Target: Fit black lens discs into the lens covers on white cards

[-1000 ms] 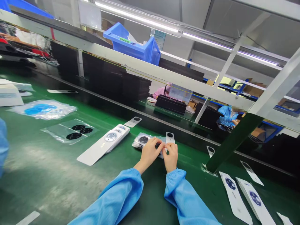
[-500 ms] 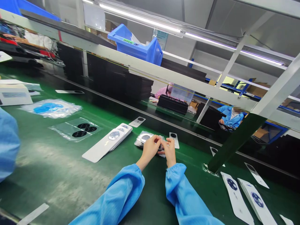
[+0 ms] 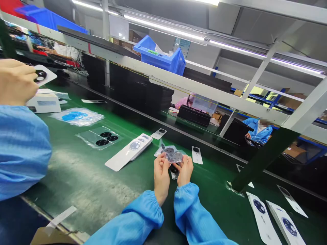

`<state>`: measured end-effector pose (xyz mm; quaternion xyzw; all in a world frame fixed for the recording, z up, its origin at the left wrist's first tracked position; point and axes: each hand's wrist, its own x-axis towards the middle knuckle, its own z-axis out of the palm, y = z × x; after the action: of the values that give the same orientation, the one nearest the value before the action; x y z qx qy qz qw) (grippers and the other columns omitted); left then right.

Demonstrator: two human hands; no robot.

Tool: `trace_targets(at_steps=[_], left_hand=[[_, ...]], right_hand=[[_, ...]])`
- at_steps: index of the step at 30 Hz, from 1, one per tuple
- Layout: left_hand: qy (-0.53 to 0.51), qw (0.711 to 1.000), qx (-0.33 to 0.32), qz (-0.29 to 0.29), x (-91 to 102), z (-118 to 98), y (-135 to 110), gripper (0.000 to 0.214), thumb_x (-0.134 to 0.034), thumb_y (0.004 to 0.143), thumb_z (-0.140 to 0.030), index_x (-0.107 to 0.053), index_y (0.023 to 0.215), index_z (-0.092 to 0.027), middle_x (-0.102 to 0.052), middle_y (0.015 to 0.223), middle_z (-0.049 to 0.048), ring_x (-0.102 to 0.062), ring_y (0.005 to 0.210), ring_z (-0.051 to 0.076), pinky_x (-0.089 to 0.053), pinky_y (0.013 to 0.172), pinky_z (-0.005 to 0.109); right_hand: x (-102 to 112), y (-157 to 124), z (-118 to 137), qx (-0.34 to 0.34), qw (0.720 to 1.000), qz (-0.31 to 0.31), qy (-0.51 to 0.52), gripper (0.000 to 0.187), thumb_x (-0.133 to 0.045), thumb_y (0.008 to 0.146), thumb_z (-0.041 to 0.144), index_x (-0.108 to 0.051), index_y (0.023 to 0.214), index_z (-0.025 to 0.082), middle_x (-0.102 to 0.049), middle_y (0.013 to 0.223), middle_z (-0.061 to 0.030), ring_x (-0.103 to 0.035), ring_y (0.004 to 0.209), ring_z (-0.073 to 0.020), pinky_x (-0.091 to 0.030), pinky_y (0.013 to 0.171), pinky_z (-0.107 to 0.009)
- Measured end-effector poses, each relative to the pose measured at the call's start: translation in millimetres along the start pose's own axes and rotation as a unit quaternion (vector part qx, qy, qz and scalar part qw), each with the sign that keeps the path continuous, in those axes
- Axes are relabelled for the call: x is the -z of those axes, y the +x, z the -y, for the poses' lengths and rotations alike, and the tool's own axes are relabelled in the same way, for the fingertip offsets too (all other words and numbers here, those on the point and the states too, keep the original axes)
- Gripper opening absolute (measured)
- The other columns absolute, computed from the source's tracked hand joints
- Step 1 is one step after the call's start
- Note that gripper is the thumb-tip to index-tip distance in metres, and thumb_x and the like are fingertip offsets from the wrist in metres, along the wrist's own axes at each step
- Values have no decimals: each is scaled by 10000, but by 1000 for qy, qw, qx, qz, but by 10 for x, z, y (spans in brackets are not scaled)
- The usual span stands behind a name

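A clear plastic bag [image 3: 176, 156] with dark round discs in it is stretched between my two hands, above the table. My left hand [image 3: 161, 173] pinches its left edge, and my right hand [image 3: 185, 170] pinches the right edge. Partly hidden behind the bag is a pile of flat packets [image 3: 157, 152]. Another packet with a dark disc [image 3: 174, 169] shows below the bag, between my hands. Left of my hands lies a stack of long white cards [image 3: 125, 153] printed with a round camera pattern.
Another person's hand [image 3: 16, 81] holds a white card [image 3: 47, 75] at far left. A bag of black discs [image 3: 104, 137] and a bag with blue pieces [image 3: 76, 116] lie leftward. White cards [image 3: 263, 216] lie at right, near a dark green post [image 3: 265, 160].
My hands have lifted the clear bag off the pile and spread it between them. A co-worker's hand with a white card has come into view at left. The view has shifted slightly left.
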<state>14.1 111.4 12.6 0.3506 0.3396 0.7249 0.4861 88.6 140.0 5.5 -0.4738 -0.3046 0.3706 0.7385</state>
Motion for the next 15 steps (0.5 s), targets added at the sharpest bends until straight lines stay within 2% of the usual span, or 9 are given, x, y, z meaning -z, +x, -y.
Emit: trace_targets(at_steps=[3, 5, 8, 10, 13, 15], left_hand=[[-70, 995, 76, -3, 73, -84, -73, 155, -553, 845, -352, -528, 903, -210, -545, 1155, 25, -561, 1049, 165, -499, 857, 299], [-105, 986, 132, 4, 114, -125, -20, 181, -559, 852, -364, -535, 887, -189, -578, 1080, 31, -594, 973, 163, -522, 809, 314], [-131, 966, 223, 22, 154, -118, 208, 256, -540, 885, -351, -559, 1036, -144, -608, 1011, 57, -618, 845, 168, -539, 717, 347], [-134, 952, 274, 34, 162, -69, 408, 265, -545, 889, -311, -558, 1092, -141, -606, 1051, 66, -615, 866, 173, -536, 732, 356], [-129, 942, 309, 32, 138, 10, 683, 298, -544, 890, -307, -537, 1144, -152, -584, 1121, 77, -605, 927, 193, -527, 777, 387], [-123, 942, 310, 38, 98, 35, 827, 313, -544, 889, -311, -528, 1161, -156, -573, 1147, 82, -598, 954, 202, -521, 797, 401]], right_hand=[[13, -50, -19, 18, 1000, 12, -4, 249, -491, 848, 463, -492, 829, 215, -612, 830, 11, -646, 740, -147, -563, 585, -288], [39, -46, -33, 31, 999, 24, -18, 265, -498, 843, 479, -495, 831, 214, -601, 824, 16, -631, 726, -138, -558, 581, -280], [104, 9, -44, 54, 996, 48, -55, 276, -488, 891, 448, -534, 907, 177, -605, 883, -13, -620, 755, -139, -549, 618, -295], [161, 63, -37, 70, 991, 66, -94, 290, -480, 918, 417, -558, 990, 148, -615, 929, -37, -623, 775, -148, -539, 650, -315], [247, 124, -10, 106, 975, 91, -173, 290, -488, 925, 388, -575, 1052, 142, -628, 992, -52, -627, 844, -170, -522, 743, -368], [284, 122, 3, 139, 954, 110, -240, 263, -541, 893, 368, -598, 1025, 148, -629, 1046, -62, -604, 966, -205, -474, 861, -431]])
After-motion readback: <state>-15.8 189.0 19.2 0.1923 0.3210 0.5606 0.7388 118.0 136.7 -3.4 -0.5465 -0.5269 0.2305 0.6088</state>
